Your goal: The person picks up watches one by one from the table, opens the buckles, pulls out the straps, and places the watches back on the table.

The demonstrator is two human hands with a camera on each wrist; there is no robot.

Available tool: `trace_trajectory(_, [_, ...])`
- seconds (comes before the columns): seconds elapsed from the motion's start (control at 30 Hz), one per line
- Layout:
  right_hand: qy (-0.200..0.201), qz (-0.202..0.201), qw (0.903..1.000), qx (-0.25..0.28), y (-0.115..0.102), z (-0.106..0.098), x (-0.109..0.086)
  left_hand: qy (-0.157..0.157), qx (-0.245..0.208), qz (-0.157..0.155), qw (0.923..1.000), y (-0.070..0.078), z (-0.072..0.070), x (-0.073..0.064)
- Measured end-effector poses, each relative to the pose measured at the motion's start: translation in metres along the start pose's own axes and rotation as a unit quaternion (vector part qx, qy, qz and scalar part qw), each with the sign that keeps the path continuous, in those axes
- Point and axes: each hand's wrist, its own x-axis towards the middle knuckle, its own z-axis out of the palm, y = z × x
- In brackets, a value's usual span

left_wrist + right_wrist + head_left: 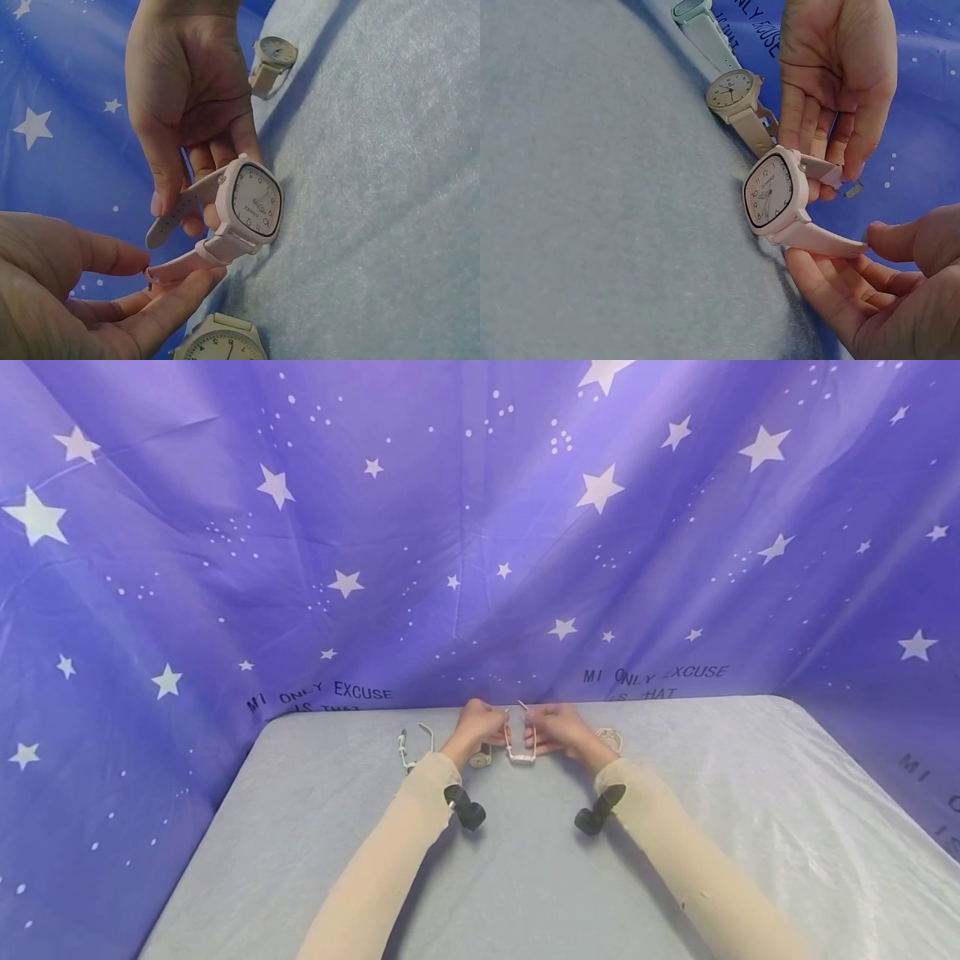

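**Pink square watch (255, 199) held by both strap ends near the table (540, 877)'s back edge**

Behind everything we see a violet-blue curtain (465, 527), softly creased and printed with white stars, dots and black lettering. The table wears a pale grey cloth with a short, velvety nap.

Starting from the back left corner, we first meet a mint-white watch (711, 43), its smooth strap bent into an open curve. Next comes the left hand (478, 724), its thumb and fingers pinched on the buckle end of the pink strap; a beige sleeve (382, 852) and a black wrist camera (466, 808) follow below it. Just beside that hand lies a beige round watch (731, 91) with dark numerals.

Around the middle of the back edge we find the pink watch itself: a rounded-square case, a thin black ring about the dial, and a smooth strap bent into a U, its two ends apart. We cannot tell whether the case touches the cloth.

The right hand (558, 727) pinches the holed, tapered strap end between thumb and fingers. Beyond it, well short of the back right corner, we see a cream round watch (277, 52) with its strap looped.
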Motion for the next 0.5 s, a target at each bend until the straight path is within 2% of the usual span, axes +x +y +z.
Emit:
trace_trajectory(0.2, [0.001,-0.001,1.0,0.002,0.0029,0.0018,-0.001,0.015,0.006,0.0,0.9999,-0.0033,-0.0001,0.0018])
trace_trajectory(0.5, [0.003,-0.015,0.9993,-0.033,0.006,0.0031,-0.0049,0.022,0.026,-0.007,0.9994,-0.0034,-0.0011,0.0014])
